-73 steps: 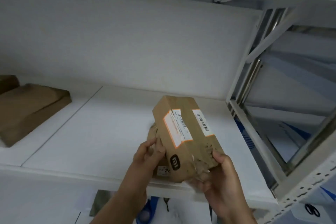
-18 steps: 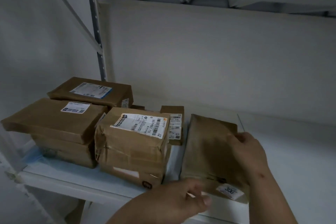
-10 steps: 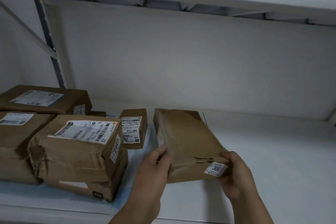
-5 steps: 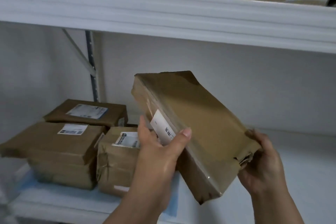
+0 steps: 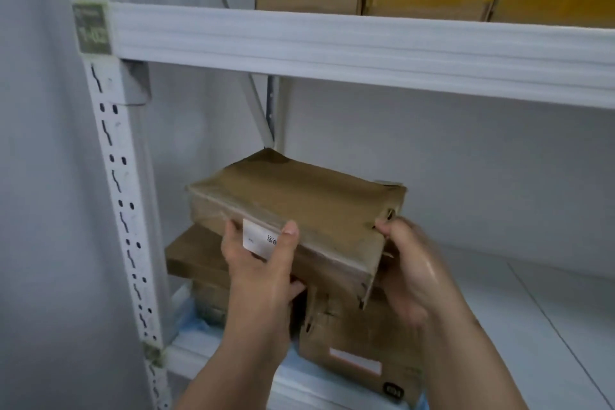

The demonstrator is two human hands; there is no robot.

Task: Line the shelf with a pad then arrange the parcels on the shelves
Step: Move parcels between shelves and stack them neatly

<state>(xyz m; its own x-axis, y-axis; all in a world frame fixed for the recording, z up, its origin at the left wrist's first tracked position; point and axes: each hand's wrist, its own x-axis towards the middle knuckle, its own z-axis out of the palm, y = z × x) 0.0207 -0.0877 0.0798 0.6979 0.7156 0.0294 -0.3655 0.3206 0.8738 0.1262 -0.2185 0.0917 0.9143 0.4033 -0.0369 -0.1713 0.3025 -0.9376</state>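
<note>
Head view | my left hand (image 5: 263,263) and right hand (image 5: 412,263) grip the brown parcel (image 5: 299,210) by its ends | now level above the stacked parcels (image 5: 352,343), earlier tilted

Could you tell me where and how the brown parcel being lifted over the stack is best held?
By its two short ends, from the front, one hand each. The brown parcel is long and flat, and the left hand and right hand already grip those ends, keeping it level over the stacked parcels.
</note>
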